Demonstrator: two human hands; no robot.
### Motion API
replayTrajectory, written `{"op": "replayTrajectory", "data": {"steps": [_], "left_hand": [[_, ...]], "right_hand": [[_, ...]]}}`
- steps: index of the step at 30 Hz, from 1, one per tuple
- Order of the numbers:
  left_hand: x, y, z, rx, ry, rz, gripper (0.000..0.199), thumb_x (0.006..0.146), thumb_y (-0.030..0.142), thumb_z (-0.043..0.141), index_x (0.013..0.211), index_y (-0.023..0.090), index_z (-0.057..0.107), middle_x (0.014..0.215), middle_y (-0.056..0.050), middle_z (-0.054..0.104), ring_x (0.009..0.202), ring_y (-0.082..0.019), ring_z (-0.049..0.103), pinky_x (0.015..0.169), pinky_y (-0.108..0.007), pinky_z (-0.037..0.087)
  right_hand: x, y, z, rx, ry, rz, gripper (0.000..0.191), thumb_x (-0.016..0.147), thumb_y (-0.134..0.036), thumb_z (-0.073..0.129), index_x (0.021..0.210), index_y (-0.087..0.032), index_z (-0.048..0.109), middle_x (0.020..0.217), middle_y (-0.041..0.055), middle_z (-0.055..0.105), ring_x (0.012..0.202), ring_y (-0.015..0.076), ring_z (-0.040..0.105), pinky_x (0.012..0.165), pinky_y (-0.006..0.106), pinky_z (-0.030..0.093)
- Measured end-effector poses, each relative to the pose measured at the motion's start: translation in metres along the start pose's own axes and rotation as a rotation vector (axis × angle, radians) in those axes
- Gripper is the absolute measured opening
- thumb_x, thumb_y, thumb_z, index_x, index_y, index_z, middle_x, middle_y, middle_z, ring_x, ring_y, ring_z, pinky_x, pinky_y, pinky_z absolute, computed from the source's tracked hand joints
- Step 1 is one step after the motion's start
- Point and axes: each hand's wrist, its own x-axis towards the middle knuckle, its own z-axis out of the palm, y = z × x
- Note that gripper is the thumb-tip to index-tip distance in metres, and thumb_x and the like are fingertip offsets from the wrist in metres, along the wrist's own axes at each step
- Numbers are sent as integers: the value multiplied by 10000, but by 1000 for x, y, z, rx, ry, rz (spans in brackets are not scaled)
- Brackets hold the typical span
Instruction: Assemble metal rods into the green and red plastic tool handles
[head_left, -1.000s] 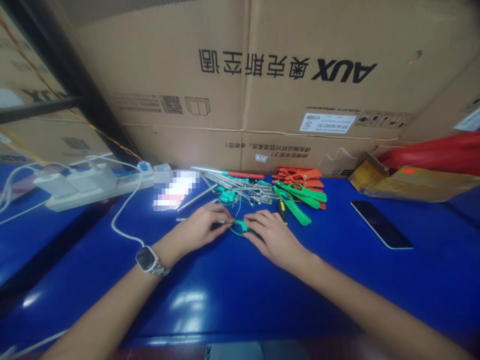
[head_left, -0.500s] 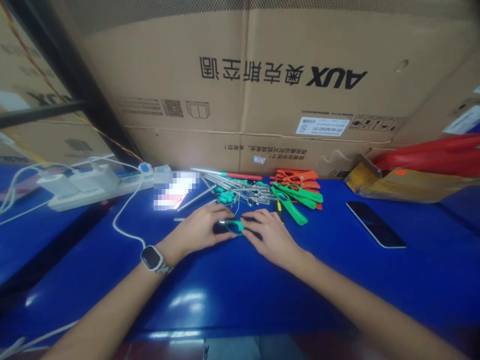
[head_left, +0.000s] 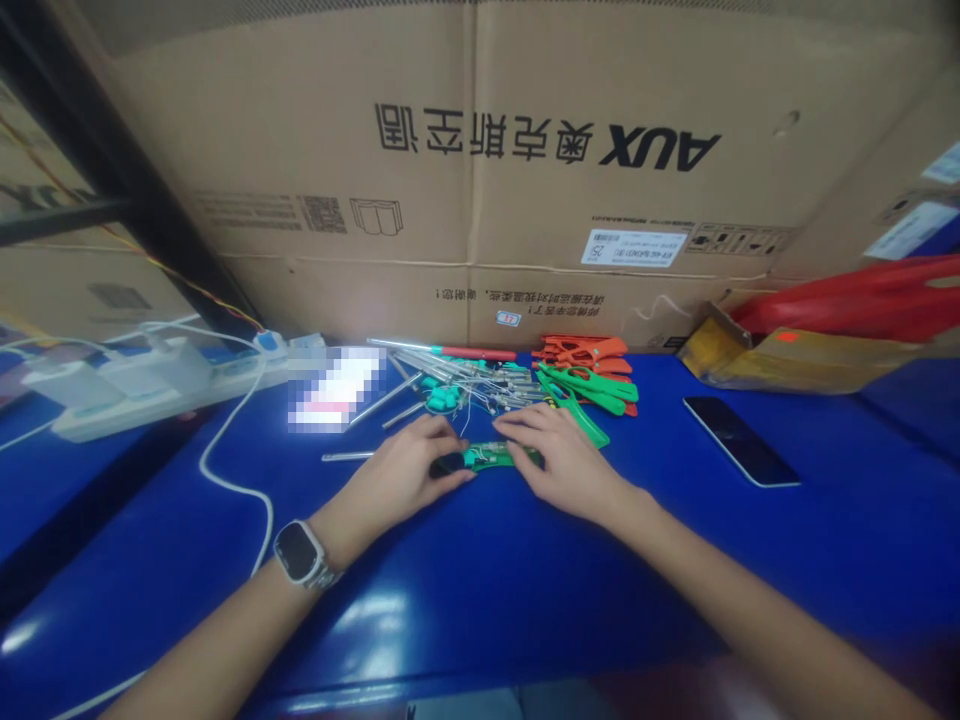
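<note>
Both hands are closed on a half-built long-nosed lighter [head_left: 489, 457], its green handle shell lying across between them with pale wires and small parts showing inside. My left hand [head_left: 411, 462] pinches the trigger end. A thin metal tube [head_left: 346, 457] sticks out to the left of this hand. Around the right end of the green handle, my right hand [head_left: 559, 458] has its fingers bent, partly hiding it. Just behind the hands lies a heap of metal tubes [head_left: 450, 372] with teal parts [head_left: 442, 397] and wires. Green handle shells [head_left: 600, 388] and orange shells [head_left: 585, 352] are piled to its right.
A black-screened phone [head_left: 739, 440] lies on the blue table [head_left: 570, 610] at right. Behind it stands an open carton [head_left: 802, 360] with red material. White plugs in a power strip [head_left: 187, 390] trail a cable at left. A large cardboard box [head_left: 465, 200] backs the table.
My right hand has moved right along the lighter, so more of the green handle and its inner wires shows. My left hand has shifted slightly left. The whole view has shifted a little.
</note>
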Motion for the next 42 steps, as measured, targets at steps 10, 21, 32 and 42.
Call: {"op": "replayTrajectory", "data": {"steps": [10, 21, 32, 42], "left_hand": [[1, 2, -3, 6, -10, -18, 296, 904, 384, 651, 1120, 191, 711, 1038, -72, 623, 955, -218, 619, 898, -379, 521], [3, 16, 1, 243, -8, 102, 393, 983, 398, 517, 1317, 201, 574, 1180, -98, 604, 1099, -268, 554, 937, -433, 457], [7, 34, 13, 434, -27, 147, 327, 1024, 252, 422, 1292, 178, 595, 1149, -99, 616, 1034, -244, 567, 851, -384, 444], [22, 32, 7, 386, -36, 150, 296, 1002, 196, 440, 1223, 187, 636, 1140, -99, 617, 1055, -254, 560, 853, -379, 441]], "right_hand": [[-5, -5, -11, -328, -148, -182, 326, 980, -234, 474, 1240, -178, 663, 1244, 108, 669, 1093, 278, 561, 886, 461, 340], [-10, -10, -11, -273, -159, -100, 400, 1014, -410, 438, 1291, -201, 638, 1242, 121, 655, 1136, 280, 547, 931, 458, 346], [-15, 5, -7, -115, -111, -62, 374, 1014, -434, 422, 1290, -313, 644, 1446, 75, 521, 1413, 318, 296, 1067, 558, 311], [-16, 6, 0, -61, -45, -22, 397, 1009, -442, 434, 1321, -271, 610, 1427, 94, 534, 1372, 294, 348, 1075, 560, 302]]}}
